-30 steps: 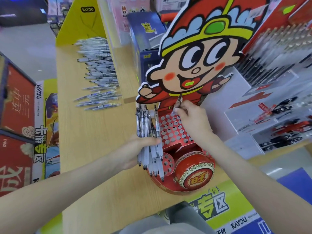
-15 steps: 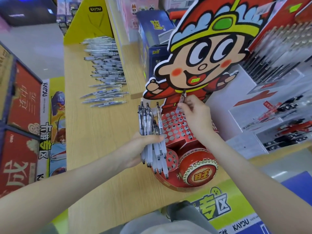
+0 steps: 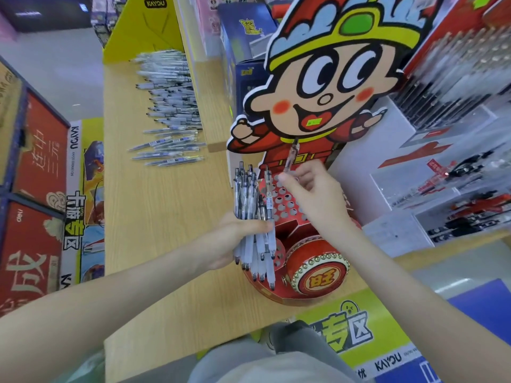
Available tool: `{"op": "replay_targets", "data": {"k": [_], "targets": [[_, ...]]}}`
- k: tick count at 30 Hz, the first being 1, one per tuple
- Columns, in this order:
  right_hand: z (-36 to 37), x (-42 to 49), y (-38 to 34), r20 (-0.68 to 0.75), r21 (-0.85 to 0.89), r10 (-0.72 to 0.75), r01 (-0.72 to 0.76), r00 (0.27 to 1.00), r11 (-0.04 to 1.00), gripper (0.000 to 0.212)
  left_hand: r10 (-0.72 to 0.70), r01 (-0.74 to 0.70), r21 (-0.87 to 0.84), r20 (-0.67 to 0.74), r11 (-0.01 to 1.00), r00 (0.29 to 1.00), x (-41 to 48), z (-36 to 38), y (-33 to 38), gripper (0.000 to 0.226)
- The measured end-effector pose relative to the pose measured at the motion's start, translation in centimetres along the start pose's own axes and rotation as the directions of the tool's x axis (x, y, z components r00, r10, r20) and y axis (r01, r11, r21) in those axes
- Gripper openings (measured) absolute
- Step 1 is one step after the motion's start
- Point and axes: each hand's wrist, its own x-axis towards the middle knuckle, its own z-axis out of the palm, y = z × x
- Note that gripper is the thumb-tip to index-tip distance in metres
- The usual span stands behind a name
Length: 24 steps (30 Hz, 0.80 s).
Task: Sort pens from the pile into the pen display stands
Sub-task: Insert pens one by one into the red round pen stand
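At centre frame the left grip (image 3: 235, 239) curls round a bundle of pens (image 3: 250, 194), tips down. Just right, the right grip (image 3: 312, 194) pinches a single pen (image 3: 291, 154) over the red display stand (image 3: 284, 205) — its holed top — lower end hidden. Upper left, the pen pile (image 3: 168, 106) lies on the bench (image 3: 166, 217).

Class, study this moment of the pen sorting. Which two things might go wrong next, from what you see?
1. The left hand grips a thick bundle of pens unevenly; the lower ones might slip out.
2. The right hand pinches a single pen above the red stand, partly covering its small holes, so the tip may miss.
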Motion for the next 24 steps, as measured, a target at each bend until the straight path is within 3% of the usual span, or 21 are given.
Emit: {"op": "replay_targets", "data": {"k": [3, 7, 9, 12, 14, 19, 24], "targets": [[-0.1, -1.0, -1.0, 0.341, 0.056, 0.052, -0.076, 0.939, 0.996, 0.024, 0.013, -0.014, 0.016, 0.063, 1.0, 0.998, 0.1, 0.4, 0.0, 0.023], [-0.9, -0.7, -0.9, 0.478, 0.172, 0.094, -0.198, 0.873, 0.965, 0.02, 0.017, -0.02, 0.031, 0.079, 0.999, 0.997, 0.4, 0.7, 0.0, 0.028], [-1.8, -0.4, -0.7, 0.418, 0.281, 0.067, -0.2, 0.906, 0.939, 0.012, -0.002, 0.0, 0.046, 0.054, 0.999, 0.999, 0.6, 0.5, 0.0, 0.025], [-3.6, 0.9, 0.2, 0.094, 0.462, 0.062, -0.098, 0.994, 0.882, 0.007, -0.014, 0.013, 0.063, 0.014, 0.998, 1.0, 1.0, 0.1, 0.2, 0.027], [-4.4, 1.8, 1.2, -0.054, 0.457, 0.053, -0.023, 0.997, 0.889, 0.007, -0.009, 0.009, 0.058, -0.003, 0.998, 1.0, 1.2, 0.0, 0.3, 0.023], [-3.8, 2.6, 1.6, -0.121, 0.35, -0.031, 0.071, 0.992, 0.934, 0.005, 0.002, 0.0, 0.064, -0.028, 0.998, 1.0, 1.8, 0.1, 0.8, 0.024], [-2.9, 2.5, 1.2, -0.06, 0.168, -0.122, 0.131, 0.991, 0.977, 0.005, 0.005, -0.004, 0.075, -0.016, 0.997, 1.0, 2.1, -0.1, 0.7, 0.03]]}}
